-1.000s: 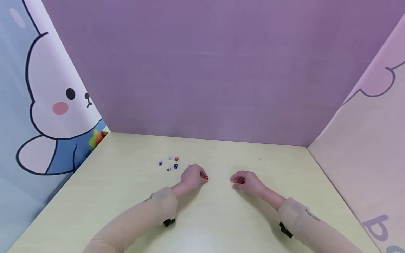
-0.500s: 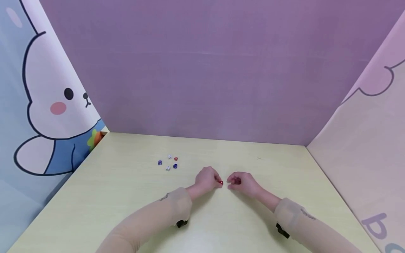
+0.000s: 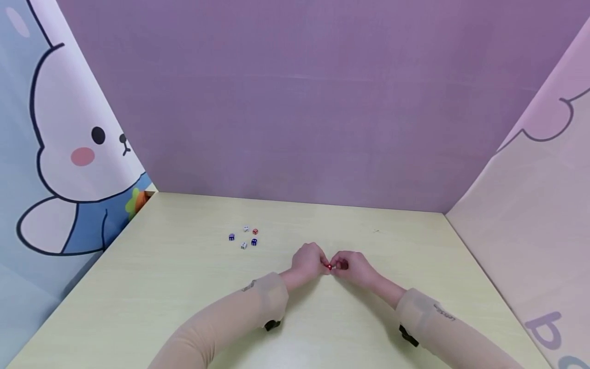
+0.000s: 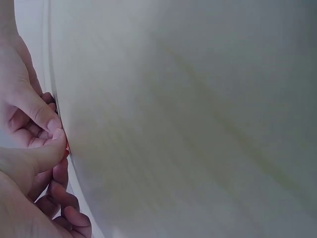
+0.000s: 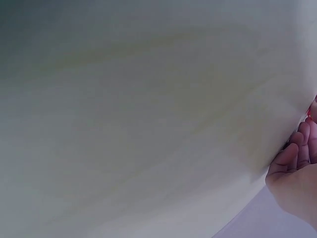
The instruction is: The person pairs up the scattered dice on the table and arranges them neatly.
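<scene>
Both hands meet over the middle of the table, fingertips together around a small red die (image 3: 329, 266). My left hand (image 3: 310, 260) pinches the die from the left between thumb and fingers. From the other side, my right hand (image 3: 352, 266) brings its thumb and curled fingers onto the same die. In the left wrist view the two thumbs touch, and a sliver of the red die (image 4: 67, 148) shows beside the left thumb; the rest is covered. The right wrist view shows the right hand (image 5: 297, 173) at the edge, with a bit of red at its fingertips.
Left of the hands lie several dice on the pale table (image 3: 184, 277): blue dice (image 3: 254, 242), white dice (image 3: 244, 246) and a red die (image 3: 255, 231). A purple panel (image 3: 295, 118) closes off the back, with printed cloths at both sides.
My left hand has carried the red die rightward, away from the group of dice, to my right hand. The right hand has shifted slightly left, and its fingers have closed in on the die.
</scene>
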Available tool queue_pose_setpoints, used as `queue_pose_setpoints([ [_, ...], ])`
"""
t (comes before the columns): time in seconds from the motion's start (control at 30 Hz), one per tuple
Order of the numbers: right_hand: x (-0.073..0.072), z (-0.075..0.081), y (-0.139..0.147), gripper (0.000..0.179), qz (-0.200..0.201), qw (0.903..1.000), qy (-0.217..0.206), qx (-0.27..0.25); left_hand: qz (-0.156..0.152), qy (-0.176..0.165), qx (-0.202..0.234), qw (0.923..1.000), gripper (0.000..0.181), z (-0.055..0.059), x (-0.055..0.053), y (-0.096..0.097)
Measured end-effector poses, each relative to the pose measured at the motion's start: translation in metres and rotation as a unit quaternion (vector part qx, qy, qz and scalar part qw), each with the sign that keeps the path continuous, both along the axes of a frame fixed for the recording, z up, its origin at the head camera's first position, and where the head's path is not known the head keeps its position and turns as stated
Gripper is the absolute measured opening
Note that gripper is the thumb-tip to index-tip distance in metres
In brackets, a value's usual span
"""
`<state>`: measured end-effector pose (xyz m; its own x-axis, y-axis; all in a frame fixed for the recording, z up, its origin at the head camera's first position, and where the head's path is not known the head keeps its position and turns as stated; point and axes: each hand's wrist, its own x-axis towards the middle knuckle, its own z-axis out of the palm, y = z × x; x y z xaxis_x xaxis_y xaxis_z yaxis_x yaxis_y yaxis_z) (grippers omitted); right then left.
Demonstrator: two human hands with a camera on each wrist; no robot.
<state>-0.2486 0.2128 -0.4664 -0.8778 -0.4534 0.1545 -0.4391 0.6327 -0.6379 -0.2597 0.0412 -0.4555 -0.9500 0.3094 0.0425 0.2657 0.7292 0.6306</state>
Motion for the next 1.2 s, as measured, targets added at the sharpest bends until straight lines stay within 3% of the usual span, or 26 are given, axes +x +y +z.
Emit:
queue_pose_setpoints([
  [0.17, 0.000, -0.001, 0.000, 0.009, 0.004, 0.9999, 0.005, 0.009, -0.007, 0.010, -0.015, 0.9998, 0.016, 0.002, -0.001, -0.005],
  [0.33, -0.001, -0.003, 0.000, 0.009, 0.004, 0.9999, -0.004, 0.015, -0.016, 0.024, -0.042, 0.9987, 0.028, 0.012, -0.004, -0.022],
  [0.5, -0.001, -0.005, 0.001, 0.009, 0.010, 0.9998, -0.008, 0.016, -0.025, 0.047, -0.054, 0.9971, 0.034, 0.023, -0.007, -0.050],
  [0.67, -0.001, -0.005, 0.002, 0.010, 0.024, 0.9995, -0.015, 0.013, -0.024, 0.085, -0.067, 0.9939, 0.037, 0.026, -0.014, -0.088],
  [0.77, 0.001, -0.004, 0.003, 0.010, 0.025, 0.9994, -0.022, 0.012, -0.005, 0.109, -0.086, 0.9903, 0.036, 0.025, -0.021, -0.110],
  [0.93, 0.002, -0.004, 0.004, 0.010, 0.026, 0.9994, -0.022, 0.009, 0.037, 0.117, -0.113, 0.9860, 0.035, 0.025, -0.035, -0.142],
  [1.2, 0.001, -0.003, 0.002, 0.010, 0.037, 0.9992, -0.005, 0.014, 0.094, 0.139, -0.165, 0.9720, 0.027, 0.017, -0.057, -0.168],
])
